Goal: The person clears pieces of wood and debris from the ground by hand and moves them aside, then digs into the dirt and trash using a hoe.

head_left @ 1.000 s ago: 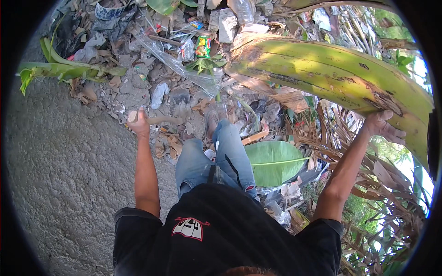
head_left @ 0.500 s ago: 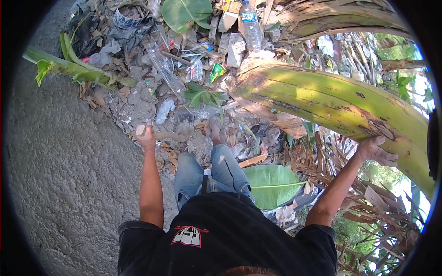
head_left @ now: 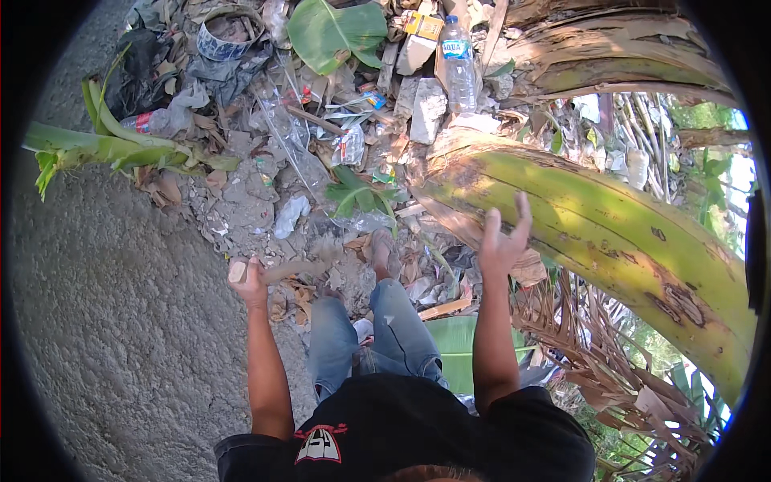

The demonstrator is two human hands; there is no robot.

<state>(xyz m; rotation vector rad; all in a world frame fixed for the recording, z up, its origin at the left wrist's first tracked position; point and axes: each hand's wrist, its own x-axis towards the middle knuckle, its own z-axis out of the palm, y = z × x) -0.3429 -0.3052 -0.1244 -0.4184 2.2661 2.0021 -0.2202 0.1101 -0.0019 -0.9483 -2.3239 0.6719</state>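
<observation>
My left hand (head_left: 250, 279) is wrapped round the pale wooden handle of a tool (head_left: 291, 271). The handle's butt sticks out to the left of my fist; the far end is blurred against the litter, so its kind is unclear. My right hand (head_left: 503, 245) is raised with the fingers spread and nothing in it. It overlaps the lower edge of a thick green-yellow banana trunk (head_left: 578, 193); whether it touches the trunk I cannot tell. The trunk slopes from the middle of the view toward the lower right, with brown scars and dry sheaths at its base.
Litter and rubble cover the ground, with a plastic bottle (head_left: 459, 68), a concrete chunk (head_left: 428, 110) and a round tub (head_left: 225, 40). Another banana trunk (head_left: 626, 68) stands at the upper right. A cut green stalk (head_left: 120, 149) lies left, beside rough grey paving (head_left: 144, 321).
My right hand has left the trunk's lower right part and swung left toward its base, fingers now spread. My left hand keeps its grip on the tool, slightly lower in the view.
</observation>
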